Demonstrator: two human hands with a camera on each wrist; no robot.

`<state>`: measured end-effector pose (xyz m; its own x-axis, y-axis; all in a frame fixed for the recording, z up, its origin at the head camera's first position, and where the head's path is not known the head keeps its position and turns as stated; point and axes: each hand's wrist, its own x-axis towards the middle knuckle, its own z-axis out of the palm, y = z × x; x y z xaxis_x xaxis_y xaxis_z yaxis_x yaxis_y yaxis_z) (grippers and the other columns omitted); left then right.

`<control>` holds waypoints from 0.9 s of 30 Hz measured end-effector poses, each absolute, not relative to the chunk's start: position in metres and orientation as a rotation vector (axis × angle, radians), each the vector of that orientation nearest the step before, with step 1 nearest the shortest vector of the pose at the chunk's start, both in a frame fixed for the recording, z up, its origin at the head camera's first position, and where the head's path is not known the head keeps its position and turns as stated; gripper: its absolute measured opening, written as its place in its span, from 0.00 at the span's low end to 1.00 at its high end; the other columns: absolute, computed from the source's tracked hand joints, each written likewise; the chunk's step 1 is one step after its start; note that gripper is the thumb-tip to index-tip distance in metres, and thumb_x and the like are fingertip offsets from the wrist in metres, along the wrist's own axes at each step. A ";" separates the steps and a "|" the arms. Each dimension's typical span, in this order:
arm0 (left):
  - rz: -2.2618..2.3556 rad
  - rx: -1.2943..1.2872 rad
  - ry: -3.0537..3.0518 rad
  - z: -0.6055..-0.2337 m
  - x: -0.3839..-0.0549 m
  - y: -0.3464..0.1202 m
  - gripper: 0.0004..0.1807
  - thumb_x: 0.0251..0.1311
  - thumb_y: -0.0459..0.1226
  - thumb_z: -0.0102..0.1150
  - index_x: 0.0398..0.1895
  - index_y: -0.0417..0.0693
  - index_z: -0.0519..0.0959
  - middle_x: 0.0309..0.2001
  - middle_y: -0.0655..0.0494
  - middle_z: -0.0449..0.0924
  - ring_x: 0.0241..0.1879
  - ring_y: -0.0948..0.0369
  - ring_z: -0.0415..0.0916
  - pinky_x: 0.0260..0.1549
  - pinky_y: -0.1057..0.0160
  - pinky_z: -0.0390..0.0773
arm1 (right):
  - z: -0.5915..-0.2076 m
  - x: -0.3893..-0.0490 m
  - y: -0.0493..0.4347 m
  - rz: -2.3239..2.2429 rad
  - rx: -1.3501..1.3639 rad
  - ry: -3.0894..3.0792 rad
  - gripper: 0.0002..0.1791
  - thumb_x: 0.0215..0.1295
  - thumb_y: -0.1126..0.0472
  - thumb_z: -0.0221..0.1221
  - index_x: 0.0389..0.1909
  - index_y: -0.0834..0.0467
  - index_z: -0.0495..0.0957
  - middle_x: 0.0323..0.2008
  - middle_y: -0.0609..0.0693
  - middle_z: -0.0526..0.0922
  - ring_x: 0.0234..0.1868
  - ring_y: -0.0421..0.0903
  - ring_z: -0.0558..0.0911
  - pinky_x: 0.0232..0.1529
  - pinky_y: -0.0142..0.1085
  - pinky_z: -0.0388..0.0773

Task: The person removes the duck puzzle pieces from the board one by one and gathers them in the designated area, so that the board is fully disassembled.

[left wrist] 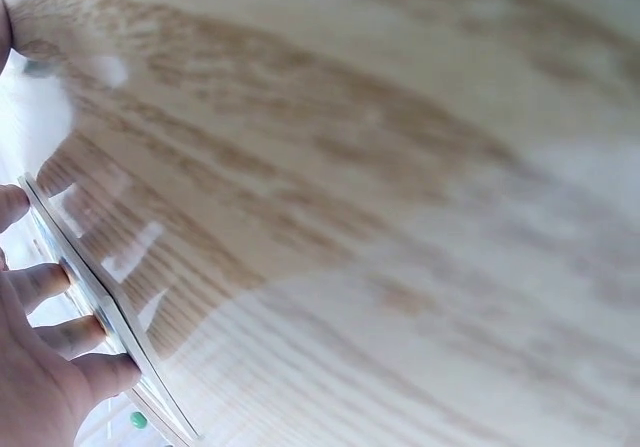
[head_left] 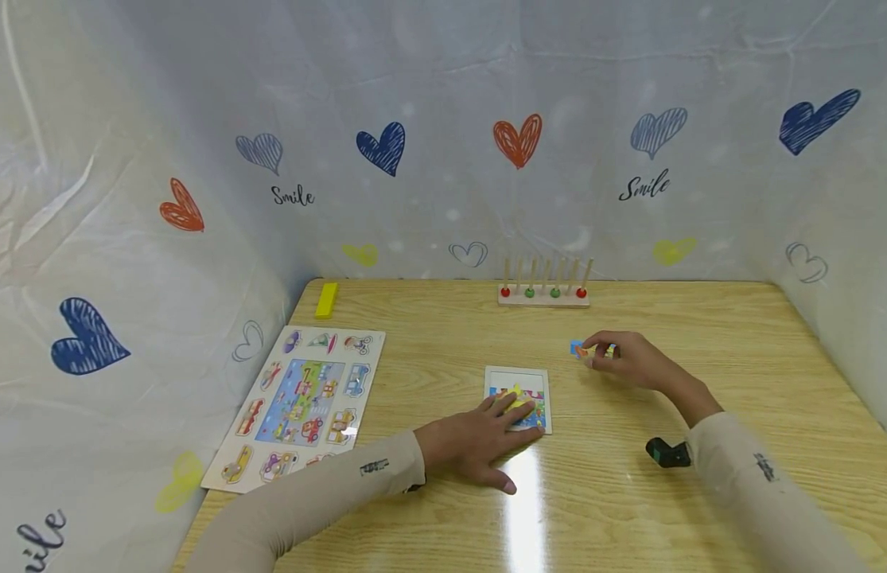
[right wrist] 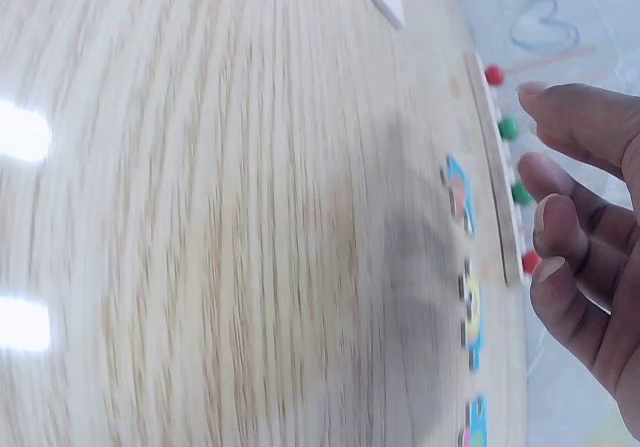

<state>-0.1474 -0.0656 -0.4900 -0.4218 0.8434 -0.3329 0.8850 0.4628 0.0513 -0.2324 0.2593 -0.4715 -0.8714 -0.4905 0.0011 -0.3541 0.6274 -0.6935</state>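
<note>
My left hand (head_left: 479,446) lies spread on a small white-framed jigsaw puzzle (head_left: 548,398), its fingertips pressing on the colourful pieces inside. The upper part of that frame shows plain white. In the left wrist view the fingers (left wrist: 75,337) rest across the puzzle board (left wrist: 130,342). My right hand (head_left: 622,358) hovers over loose puzzle pieces to the right of the frame, thumb and fingers bent and apart. One blue and orange piece (head_left: 576,348) shows beside its fingertips. The right wrist view has several pieces (right wrist: 470,315) lying in a row on the table, with nothing between the fingers.
A larger vehicle picture board (head_left: 371,358) lies at the left, with a yellow block (head_left: 326,300) behind it. At the back stands a wooden peg rack (head_left: 543,301) with red and green beads. Curtains with printed hearts (head_left: 518,142) enclose the wooden table (head_left: 429,342).
</note>
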 end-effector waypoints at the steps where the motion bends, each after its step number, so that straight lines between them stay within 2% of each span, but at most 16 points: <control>1: -0.189 1.471 2.406 -0.490 -0.147 -0.066 0.50 0.63 0.74 0.36 0.82 0.65 0.40 0.82 0.49 0.34 0.80 0.43 0.35 0.75 0.42 0.50 | -0.472 -0.232 0.255 -1.083 -0.713 2.642 0.14 0.69 0.62 0.63 0.52 0.63 0.81 0.35 0.51 0.81 0.19 0.36 0.67 0.22 0.32 0.69; 5: -0.195 1.472 2.412 -0.489 -0.147 -0.066 0.50 0.63 0.75 0.35 0.82 0.66 0.40 0.82 0.49 0.35 0.80 0.43 0.35 0.75 0.43 0.51 | -0.475 -0.233 0.237 -1.105 -0.778 2.559 0.15 0.69 0.62 0.63 0.52 0.64 0.81 0.35 0.51 0.80 0.20 0.36 0.68 0.23 0.31 0.70; 12: -0.185 1.480 2.409 -0.489 -0.147 -0.067 0.50 0.63 0.74 0.35 0.82 0.65 0.41 0.82 0.49 0.36 0.80 0.43 0.36 0.76 0.44 0.50 | -0.488 -0.232 0.207 -1.038 -0.868 2.472 0.16 0.69 0.58 0.64 0.54 0.60 0.81 0.36 0.47 0.81 0.31 0.40 0.76 0.35 0.33 0.76; 27: -0.198 1.500 2.404 -0.487 -0.146 -0.067 0.49 0.65 0.73 0.35 0.82 0.62 0.43 0.82 0.47 0.36 0.80 0.41 0.36 0.76 0.44 0.50 | -0.495 -0.227 0.187 -1.020 -0.864 2.399 0.15 0.66 0.59 0.66 0.52 0.58 0.81 0.33 0.46 0.80 0.31 0.40 0.76 0.35 0.32 0.75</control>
